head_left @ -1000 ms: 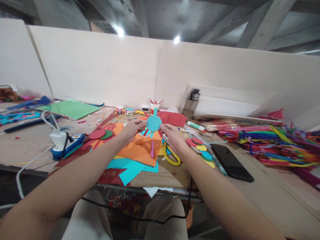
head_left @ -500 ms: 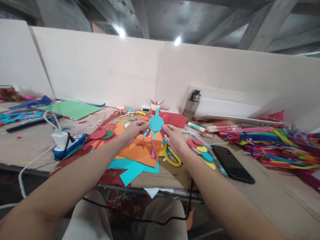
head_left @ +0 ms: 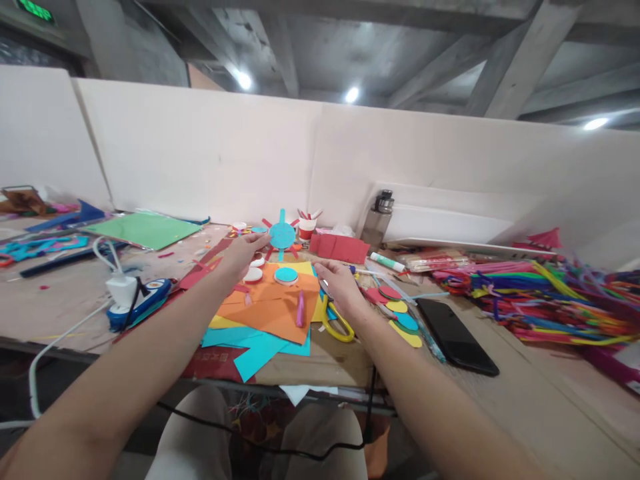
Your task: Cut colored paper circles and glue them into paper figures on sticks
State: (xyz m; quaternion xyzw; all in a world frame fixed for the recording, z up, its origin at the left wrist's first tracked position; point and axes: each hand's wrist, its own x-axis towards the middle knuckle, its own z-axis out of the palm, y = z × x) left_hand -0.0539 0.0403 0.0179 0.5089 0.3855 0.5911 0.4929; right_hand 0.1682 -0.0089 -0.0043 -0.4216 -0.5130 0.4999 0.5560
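Pinched by its left edge in my left hand (head_left: 245, 252) is a blue paper disc (head_left: 283, 236) with blue and red paper strips sticking out around it like rays. It is held up above the table. My right hand (head_left: 339, 283) is apart from the disc, to its lower right, with fingers loosely apart and nothing visible in them. Just below that hand lies a pair of yellow-handled scissors (head_left: 344, 330). A round white-rimmed piece with a blue top (head_left: 287, 275) rests on the orange paper (head_left: 270, 303) under the disc, near a pink pen-like item (head_left: 301, 309).
Coloured paper circles (head_left: 397, 307), a black phone (head_left: 455, 337) and a glue stick (head_left: 387, 261) lie to the right, with pipe cleaners (head_left: 530, 287) beyond. A bottle (head_left: 377, 220) stands at the back. To the left are a blue power strip (head_left: 140, 303) and green sheets (head_left: 145, 230).
My right hand has let go of the disc and dropped slightly lower. My left hand has carried the disc left, uncovering the round blue-topped piece. The head view has tilted up slightly.
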